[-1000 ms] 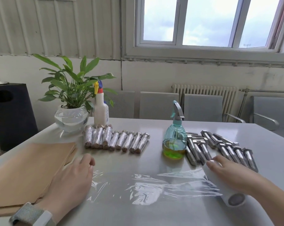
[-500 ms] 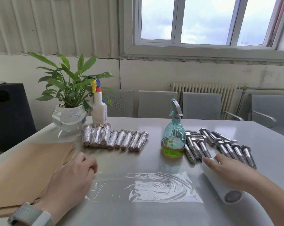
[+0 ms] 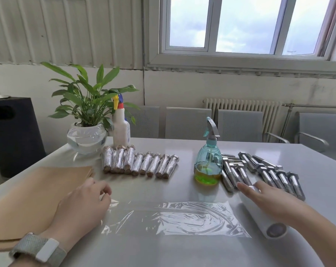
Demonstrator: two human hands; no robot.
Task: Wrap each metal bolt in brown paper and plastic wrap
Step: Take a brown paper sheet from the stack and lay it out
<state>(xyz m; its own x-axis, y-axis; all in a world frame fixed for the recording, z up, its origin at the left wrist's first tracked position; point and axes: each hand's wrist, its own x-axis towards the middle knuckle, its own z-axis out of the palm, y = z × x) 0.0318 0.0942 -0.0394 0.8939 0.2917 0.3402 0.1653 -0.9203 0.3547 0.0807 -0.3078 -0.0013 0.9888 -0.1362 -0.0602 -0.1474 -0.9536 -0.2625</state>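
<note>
Bolts of bare threaded steel with hex heads lie in a loose row at 2 o'clock on the glossy grey worktop; wrapped ones line up at 11. Clear plastic wrap, wrinkled, lies flat at centre, running to its white roll at 3, where the right hand rests with straight fingers. The left hand, fingers curled, pins the film's edge beside brown paper at 9. No label is readable on either spray bottle. A radiator stands under the window.
</note>
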